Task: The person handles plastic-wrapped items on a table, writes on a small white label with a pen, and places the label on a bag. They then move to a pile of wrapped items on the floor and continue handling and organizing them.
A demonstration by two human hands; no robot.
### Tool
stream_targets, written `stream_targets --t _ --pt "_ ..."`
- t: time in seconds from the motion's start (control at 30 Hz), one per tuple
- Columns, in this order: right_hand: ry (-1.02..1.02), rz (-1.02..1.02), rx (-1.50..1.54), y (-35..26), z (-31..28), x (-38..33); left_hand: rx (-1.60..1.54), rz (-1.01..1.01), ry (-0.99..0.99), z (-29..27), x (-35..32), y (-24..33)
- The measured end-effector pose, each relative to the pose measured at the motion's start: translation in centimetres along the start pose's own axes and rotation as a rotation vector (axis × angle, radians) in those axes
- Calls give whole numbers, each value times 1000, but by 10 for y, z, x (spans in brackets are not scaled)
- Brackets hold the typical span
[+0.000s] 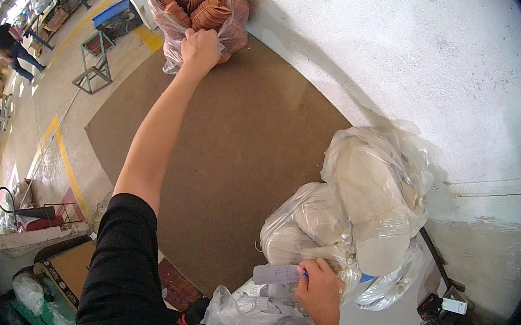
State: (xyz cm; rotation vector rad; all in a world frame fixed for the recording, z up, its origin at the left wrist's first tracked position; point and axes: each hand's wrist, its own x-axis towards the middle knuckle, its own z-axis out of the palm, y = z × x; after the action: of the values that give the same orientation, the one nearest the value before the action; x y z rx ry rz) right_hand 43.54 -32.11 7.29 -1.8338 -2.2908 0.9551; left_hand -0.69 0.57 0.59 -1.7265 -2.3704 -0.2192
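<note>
Head view: left hand (201, 50) closed on clear plastic bag (236, 26), rust-brown ridged pieces (210, 14) inside; right hand (321, 288) pinches lilac rectangular paper slip (276, 275). Likely bag-handling; next needs firm hold.

Reddish-brown stacks (210, 13) — pale purple slip (274, 274)

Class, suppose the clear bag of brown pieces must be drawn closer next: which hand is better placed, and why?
Probably the left hand: it grips the clear bag, while the right hand is well away, holding a paper slip.
</note>
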Motion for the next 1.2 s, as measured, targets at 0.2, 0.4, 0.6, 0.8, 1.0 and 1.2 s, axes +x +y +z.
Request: stream_targets --t 0.2,0.4,0.6,0.8,1.0,1.2 --pt "20 -16 27 0 -2 0 -76 -104 -26 -10 0 5" --pt "20 -6 27 0 -4 0 -63 -58 -14 -30 0 -3" --pt "43 -33 -7 1 -3 -2 40 -27 -28 -57 9 -14" --pt "24 -29 0 4 -1 -6 -3 -57 -75 -75 19 -21" --pt "42 -42 20 7 0 -7 -34 -10 -10 -90 27 -35" --pt "105 -70 21 6 1 -8 -74 0 -2 -107 31 -41"
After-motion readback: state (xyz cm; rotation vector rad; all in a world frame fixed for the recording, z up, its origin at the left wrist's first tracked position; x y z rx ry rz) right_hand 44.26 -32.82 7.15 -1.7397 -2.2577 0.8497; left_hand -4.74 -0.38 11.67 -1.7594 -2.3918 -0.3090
